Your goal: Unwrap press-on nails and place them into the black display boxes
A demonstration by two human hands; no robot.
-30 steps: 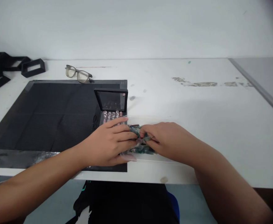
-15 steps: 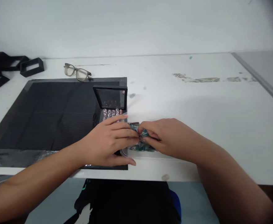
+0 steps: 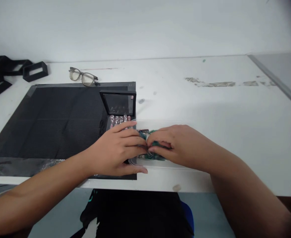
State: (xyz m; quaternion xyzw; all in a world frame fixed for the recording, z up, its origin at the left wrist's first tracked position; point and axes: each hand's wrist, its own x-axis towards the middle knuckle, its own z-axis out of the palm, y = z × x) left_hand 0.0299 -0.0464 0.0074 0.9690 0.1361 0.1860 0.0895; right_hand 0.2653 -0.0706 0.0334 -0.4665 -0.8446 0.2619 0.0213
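Note:
A clear plastic container (image 3: 185,169) lies on the white table, with shiny green and dark pieces (image 3: 157,158) in it, too small to name. My left hand (image 3: 118,148) is open across its left end, fingers stretched out, fingertips reaching over the pieces and thumb near the front rim. My right hand (image 3: 169,142) is inside the container, thumb and fingers pinched together among the green pieces; what they pinch is hidden. Just behind my left hand stands a black case (image 3: 118,91) with its lid raised, holding several pink glittery press-on nails (image 3: 120,119), partly covered by my fingers.
A black mat (image 3: 53,122) covers the table's left part, under the case. Eyeglasses (image 3: 83,77) lie behind it. Several black frames (image 3: 35,71) stand at the far left by the wall. A grey strip (image 3: 274,81) crosses the table at right.
My right hand's fingers have closed in slightly and pressed lower among the green pieces, which have shifted. My left hand stays almost where it was.

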